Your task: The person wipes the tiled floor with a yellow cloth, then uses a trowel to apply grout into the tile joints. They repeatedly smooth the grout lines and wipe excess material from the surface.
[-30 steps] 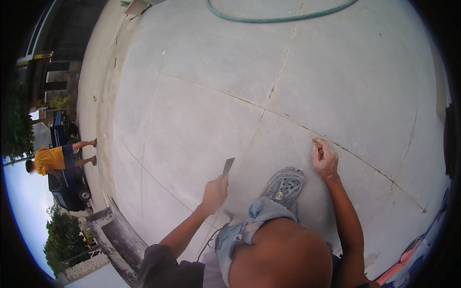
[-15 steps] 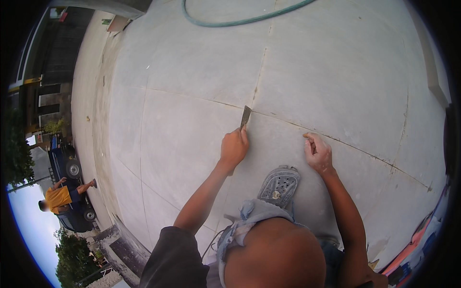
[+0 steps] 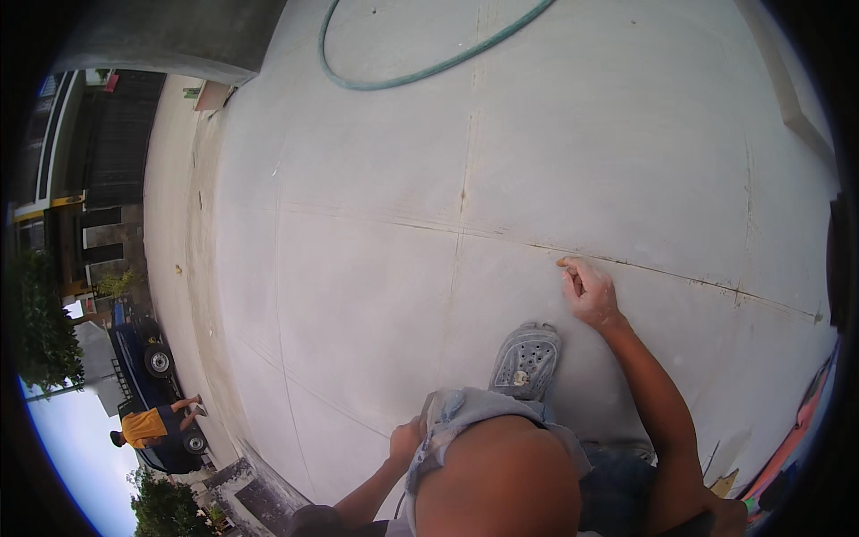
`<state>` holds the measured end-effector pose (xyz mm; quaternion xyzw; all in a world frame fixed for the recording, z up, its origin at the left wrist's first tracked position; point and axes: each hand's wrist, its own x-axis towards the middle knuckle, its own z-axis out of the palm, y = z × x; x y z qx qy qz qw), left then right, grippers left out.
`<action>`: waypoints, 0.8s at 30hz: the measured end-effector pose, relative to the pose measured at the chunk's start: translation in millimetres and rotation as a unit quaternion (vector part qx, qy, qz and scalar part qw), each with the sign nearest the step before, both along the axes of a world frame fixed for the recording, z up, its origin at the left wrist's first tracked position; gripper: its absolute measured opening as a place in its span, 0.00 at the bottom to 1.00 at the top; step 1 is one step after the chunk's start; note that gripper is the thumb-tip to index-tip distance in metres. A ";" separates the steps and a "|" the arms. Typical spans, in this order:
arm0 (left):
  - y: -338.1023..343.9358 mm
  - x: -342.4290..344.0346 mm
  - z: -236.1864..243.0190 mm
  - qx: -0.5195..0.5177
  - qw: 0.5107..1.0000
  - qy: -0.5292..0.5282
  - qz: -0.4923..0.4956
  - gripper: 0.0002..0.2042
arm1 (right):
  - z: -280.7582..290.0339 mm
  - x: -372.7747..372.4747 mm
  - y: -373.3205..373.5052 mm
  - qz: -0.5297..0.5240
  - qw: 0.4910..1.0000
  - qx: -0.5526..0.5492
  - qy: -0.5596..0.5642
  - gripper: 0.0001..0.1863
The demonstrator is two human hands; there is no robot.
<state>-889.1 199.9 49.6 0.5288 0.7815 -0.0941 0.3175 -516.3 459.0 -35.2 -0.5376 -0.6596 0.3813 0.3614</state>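
Note:
My left hand (image 3: 407, 440) is drawn back beside my bent knee, fingers closed round a putty knife (image 3: 429, 406). Most of the knife is hidden by the hand and the frayed denim at the knee. My right hand (image 3: 591, 291), dusted white, hovers just on the near side of a dark joint line (image 3: 653, 268) in the pale grey floor (image 3: 376, 295). Its fingers are curled in a pinch, and a small tan tip shows at their end. Whether that is a fingertip or a held bit, I cannot make out.
My grey clog (image 3: 526, 362) stands on the floor between the hands. A green hose (image 3: 429, 73) curves across the far side. At the left, a person in a yellow shirt (image 3: 143, 428) is beside a dark blue vehicle (image 3: 148, 376). A low wall (image 3: 792, 98) runs along the right.
My left hand has pulled the putty knife back from the joint crossing toward my knee. The right hand has barely moved and keeps its pinch. The view has shifted slightly.

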 end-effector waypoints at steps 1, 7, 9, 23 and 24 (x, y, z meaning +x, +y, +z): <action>13.1 2.8 -2.9 0.003 1.000 -0.005 0.019 0.16 | -0.8 -3.7 1.6 0.003 1.000 0.007 0.002 0.12; 152.6 41.0 -6.4 0.115 0.987 -0.102 0.044 0.22 | 1.9 -0.2 -1.0 0.002 1.000 -0.013 -0.004 0.13; 247.1 64.2 2.2 0.132 0.979 -0.138 0.067 0.26 | 0.4 0.9 -1.7 -0.003 1.000 0.000 -0.006 0.13; 235.4 87.0 -32.3 0.127 0.919 -0.345 0.144 0.23 | 8.5 -15.3 -3.6 -0.046 0.999 -0.019 -0.023 0.13; 234.9 89.8 -34.4 0.132 0.918 -0.338 0.156 0.24 | 17.0 -25.9 -5.6 -0.038 0.995 -0.090 0.033 0.13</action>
